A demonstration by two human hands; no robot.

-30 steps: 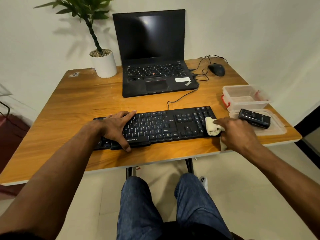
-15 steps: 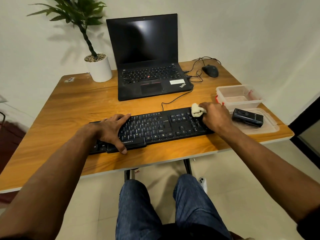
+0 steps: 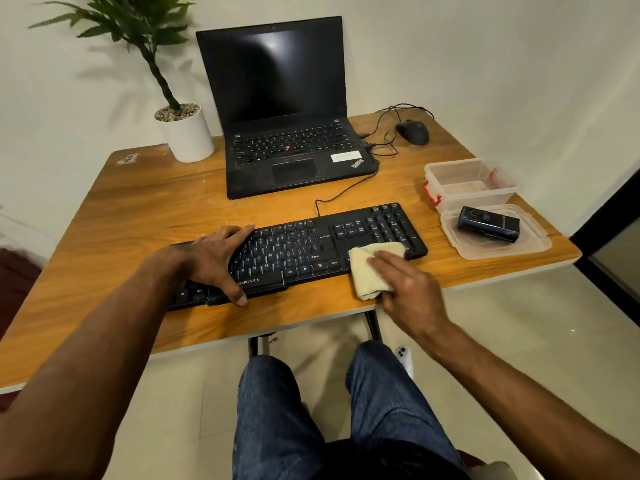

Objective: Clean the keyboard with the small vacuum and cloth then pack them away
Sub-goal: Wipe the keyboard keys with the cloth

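cloth (image 3: 372, 270) is pinched by the right hand (image 3: 407, 289) at the keyboard (image 3: 311, 251) front right edge; the left hand (image 3: 218, 259) lies flat, steadying it. light, even strokes along key rows are advised. vacuum (image 3: 489, 224) is parked on a lid (image 3: 498, 242) beside the box (image 3: 467, 183). wooden desk (image 3: 138, 216), pale walls.

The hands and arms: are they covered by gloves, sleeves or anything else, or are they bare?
Both are bare. The left hand and right hand wear no gloves, and no rings or watch show. Both forearms are uncovered up to the frame's edge, with no sleeve in view. Below them the person wears blue jeans.
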